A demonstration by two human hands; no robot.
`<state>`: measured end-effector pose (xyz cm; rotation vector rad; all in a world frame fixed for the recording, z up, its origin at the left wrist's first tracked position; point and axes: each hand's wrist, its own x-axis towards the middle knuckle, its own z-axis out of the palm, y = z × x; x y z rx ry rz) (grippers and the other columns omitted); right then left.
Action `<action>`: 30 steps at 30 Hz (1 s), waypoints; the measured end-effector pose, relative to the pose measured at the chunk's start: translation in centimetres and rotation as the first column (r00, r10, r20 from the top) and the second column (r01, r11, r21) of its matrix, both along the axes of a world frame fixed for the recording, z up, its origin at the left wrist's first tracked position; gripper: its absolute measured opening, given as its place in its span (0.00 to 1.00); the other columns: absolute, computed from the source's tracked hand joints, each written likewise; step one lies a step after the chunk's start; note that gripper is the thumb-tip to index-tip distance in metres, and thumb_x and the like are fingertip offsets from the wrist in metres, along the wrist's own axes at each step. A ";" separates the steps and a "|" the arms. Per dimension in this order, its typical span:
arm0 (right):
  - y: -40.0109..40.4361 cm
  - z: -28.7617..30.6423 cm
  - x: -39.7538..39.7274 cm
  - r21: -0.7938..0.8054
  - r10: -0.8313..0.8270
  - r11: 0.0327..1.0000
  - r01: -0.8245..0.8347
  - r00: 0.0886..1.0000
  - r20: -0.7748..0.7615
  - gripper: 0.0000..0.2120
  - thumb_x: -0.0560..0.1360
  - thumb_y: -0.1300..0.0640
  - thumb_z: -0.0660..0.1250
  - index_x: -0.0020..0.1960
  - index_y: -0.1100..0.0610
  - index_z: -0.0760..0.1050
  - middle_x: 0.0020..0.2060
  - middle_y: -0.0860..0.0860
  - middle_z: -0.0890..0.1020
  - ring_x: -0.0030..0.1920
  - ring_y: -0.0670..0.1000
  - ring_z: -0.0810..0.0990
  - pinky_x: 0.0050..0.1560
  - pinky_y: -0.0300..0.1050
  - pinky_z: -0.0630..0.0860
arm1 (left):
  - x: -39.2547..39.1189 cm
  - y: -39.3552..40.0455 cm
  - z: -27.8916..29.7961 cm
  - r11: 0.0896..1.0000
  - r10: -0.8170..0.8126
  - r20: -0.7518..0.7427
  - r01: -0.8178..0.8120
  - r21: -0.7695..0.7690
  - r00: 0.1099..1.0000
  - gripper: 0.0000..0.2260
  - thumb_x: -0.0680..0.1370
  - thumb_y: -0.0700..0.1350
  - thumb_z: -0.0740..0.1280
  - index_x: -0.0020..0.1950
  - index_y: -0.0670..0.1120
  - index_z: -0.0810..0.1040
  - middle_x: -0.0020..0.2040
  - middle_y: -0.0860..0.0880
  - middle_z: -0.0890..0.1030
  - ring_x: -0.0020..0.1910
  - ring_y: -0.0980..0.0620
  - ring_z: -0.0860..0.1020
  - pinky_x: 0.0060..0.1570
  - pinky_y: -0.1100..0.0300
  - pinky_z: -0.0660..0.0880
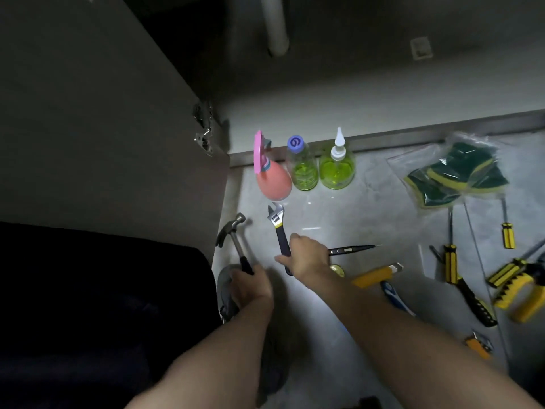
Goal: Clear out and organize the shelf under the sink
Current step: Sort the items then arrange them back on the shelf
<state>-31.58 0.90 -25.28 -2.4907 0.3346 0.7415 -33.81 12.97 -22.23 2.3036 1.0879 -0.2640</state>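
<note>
On the pale floor in front of the open cabinet, my left hand [250, 283] grips the black handle of a claw hammer [233, 231] whose steel head points up and left. My right hand [306, 256] closes around the dark handle of an adjustable wrench [277, 222], its jaw pointing toward the bottles. A pink spray bottle [272, 178], a clear bottle of green liquid with a blue cap [302, 169] and a green pump bottle [337, 169] stand in a row at the cabinet's edge. The shelf [324, 113] under the sink looks bare and dim.
The open cabinet door [103, 128] stands at left with its hinge showing. A bag of green-yellow sponges [454, 175] lies at right, above several yellow-and-black screwdrivers [449, 262] and other yellow tools [374, 276]. A thin black tool [351, 248] lies beside my right hand. A white drain pipe [275, 25] hangs above.
</note>
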 end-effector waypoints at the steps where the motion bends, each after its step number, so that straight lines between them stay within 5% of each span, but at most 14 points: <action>1: 0.4 -0.2 -0.1 -0.039 0.009 0.999 -0.010 1.000 -0.014 0.24 0.74 0.38 0.70 0.58 0.56 0.71 0.55 0.54 0.81 0.56 0.59 0.82 0.46 0.50 0.75 | 0.1 0.0 -0.1 1.000 -0.015 0.002 0.015 0.004 1.000 0.17 0.80 0.52 0.63 0.56 0.39 0.78 0.52 0.37 0.82 0.54 0.35 0.80 0.53 0.49 0.75; 4: 0.8 -0.6 -0.1 -0.074 -0.049 0.996 0.047 0.998 -0.030 0.24 0.73 0.43 0.71 0.61 0.57 0.73 0.55 0.55 0.82 0.55 0.59 0.83 0.49 0.49 0.78 | 0.1 -0.3 -0.3 0.994 -0.098 -0.032 0.099 0.042 0.995 0.17 0.80 0.53 0.64 0.54 0.39 0.79 0.50 0.38 0.83 0.52 0.37 0.81 0.52 0.49 0.77; 8: -1.2 0.0 -0.3 0.060 -0.115 0.991 0.121 0.988 -0.106 0.14 0.68 0.45 0.70 0.47 0.52 0.74 0.46 0.53 0.83 0.51 0.59 0.83 0.41 0.44 0.70 | -0.1 -0.7 -0.9 0.986 -0.164 -0.075 0.164 -0.003 0.984 0.15 0.77 0.49 0.67 0.57 0.40 0.77 0.53 0.38 0.82 0.56 0.37 0.80 0.57 0.48 0.76; 12: -4.4 0.3 -1.5 0.201 -0.135 0.966 0.162 0.981 -0.139 0.12 0.72 0.43 0.65 0.42 0.52 0.71 0.41 0.53 0.79 0.50 0.62 0.81 0.42 0.48 0.74 | -0.1 -1.6 -1.7 0.964 -0.259 -0.061 0.254 -0.081 0.964 0.07 0.76 0.46 0.68 0.49 0.43 0.75 0.50 0.39 0.82 0.53 0.38 0.80 0.53 0.51 0.75; 17: -6.7 -0.6 -3.4 0.317 -0.466 0.819 0.478 0.877 -0.116 0.13 0.80 0.50 0.63 0.45 0.60 0.73 0.46 0.62 0.83 0.48 0.63 0.80 0.47 0.51 0.75 | 1.6 -3.1 -2.8 0.955 -0.252 0.021 0.252 -0.154 0.968 0.06 0.77 0.44 0.67 0.46 0.44 0.71 0.39 0.47 0.74 0.48 0.39 0.79 0.43 0.57 0.66; 22: -6.0 -0.3 -5.9 0.378 -0.536 0.724 0.576 0.816 -0.216 0.13 0.81 0.55 0.58 0.48 0.62 0.77 0.41 0.60 0.80 0.43 0.60 0.77 0.46 0.50 0.75 | 3.3 -2.7 -3.1 0.927 -0.366 -0.032 0.362 -0.101 0.930 0.07 0.78 0.46 0.65 0.49 0.45 0.68 0.46 0.41 0.79 0.50 0.37 0.79 0.46 0.53 0.71; 25: -5.2 0.3 -6.7 0.322 -0.531 0.767 0.556 0.830 -0.168 0.13 0.78 0.55 0.63 0.38 0.62 0.74 0.32 0.55 0.78 0.41 0.62 0.78 0.34 0.46 0.66 | 3.3 -1.9 -3.1 0.902 -0.429 -0.077 0.423 -0.082 0.900 0.08 0.79 0.48 0.65 0.52 0.44 0.71 0.48 0.42 0.81 0.51 0.38 0.79 0.49 0.53 0.72; 30: -4.2 0.4 -7.1 0.280 -0.432 0.842 0.461 0.887 -0.162 0.07 0.77 0.54 0.69 0.42 0.53 0.76 0.44 0.55 0.83 0.51 0.60 0.81 0.43 0.44 0.70 | 2.8 -0.9 -3.1 0.888 -0.459 -0.117 0.448 -0.107 0.881 0.07 0.77 0.46 0.70 0.52 0.45 0.75 0.45 0.48 0.78 0.51 0.44 0.79 0.46 0.60 0.69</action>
